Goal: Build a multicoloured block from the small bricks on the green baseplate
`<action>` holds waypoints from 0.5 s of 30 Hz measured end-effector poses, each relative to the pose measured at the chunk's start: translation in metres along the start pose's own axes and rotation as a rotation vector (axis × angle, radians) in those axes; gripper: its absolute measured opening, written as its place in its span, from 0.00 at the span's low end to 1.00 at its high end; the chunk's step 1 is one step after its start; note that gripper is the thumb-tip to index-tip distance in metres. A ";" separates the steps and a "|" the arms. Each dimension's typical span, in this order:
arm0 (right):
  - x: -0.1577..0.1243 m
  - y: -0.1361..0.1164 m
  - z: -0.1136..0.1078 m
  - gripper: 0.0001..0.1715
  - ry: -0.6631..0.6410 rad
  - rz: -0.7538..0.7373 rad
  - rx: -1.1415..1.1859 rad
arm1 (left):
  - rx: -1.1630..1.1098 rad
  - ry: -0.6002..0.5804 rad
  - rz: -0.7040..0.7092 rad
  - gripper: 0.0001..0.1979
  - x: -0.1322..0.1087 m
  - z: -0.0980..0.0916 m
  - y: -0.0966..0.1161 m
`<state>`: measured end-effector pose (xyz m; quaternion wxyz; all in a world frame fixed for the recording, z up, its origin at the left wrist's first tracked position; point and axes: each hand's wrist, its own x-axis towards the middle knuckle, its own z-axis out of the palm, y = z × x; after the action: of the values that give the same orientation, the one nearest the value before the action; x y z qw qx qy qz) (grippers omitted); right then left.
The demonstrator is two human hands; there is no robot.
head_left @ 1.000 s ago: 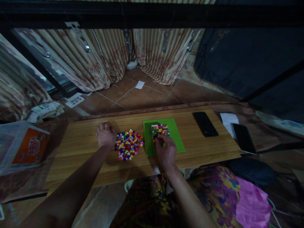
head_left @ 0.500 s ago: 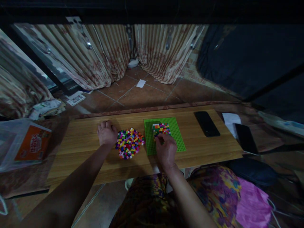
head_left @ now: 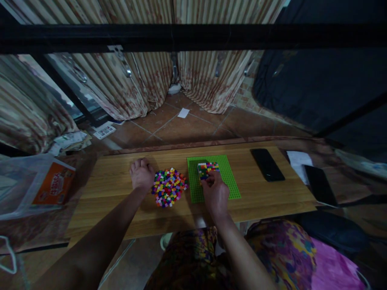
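My left hand lies on the wooden bench, palm down, just left of a loose heap of small coloured building bricks. Its fingers are loosely bent and hold nothing I can see. A green studded baseplate lies to the right of the heap, bearing a compact patch of bricks in many colours. Over the near edge of this patch, my right hand has thumb and forefinger pinched together. Whatever sits between those fingertips is too small and hidden to make out, and the hand covers the patch's near side.
A black phone rests on the right of the bench. Beyond the right end are white paper and another dark device. A clear plastic box with an orange label stands at the left. Striped curtains hang behind.
The camera view has tipped up, so everything appears lower in the picture. My right hand stays at the patch of bricks with its pinch kept, and my left hand stays beside the heap.
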<state>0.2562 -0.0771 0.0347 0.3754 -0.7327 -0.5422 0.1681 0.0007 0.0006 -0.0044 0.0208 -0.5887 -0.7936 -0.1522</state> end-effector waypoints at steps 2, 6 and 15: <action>-0.006 0.004 -0.001 0.12 0.027 -0.022 0.025 | 0.002 -0.006 0.001 0.20 0.000 0.000 0.000; -0.030 0.005 0.006 0.10 -0.003 -0.234 0.094 | -0.007 0.003 0.002 0.21 0.000 0.002 -0.001; -0.035 -0.013 0.046 0.16 -0.269 -0.409 -0.038 | 0.014 -0.004 -0.003 0.21 -0.001 0.001 -0.001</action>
<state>0.2050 -0.0909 0.0088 0.3119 -0.5858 -0.7274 0.1746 -0.0001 0.0001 -0.0060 0.0232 -0.5876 -0.7956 -0.1456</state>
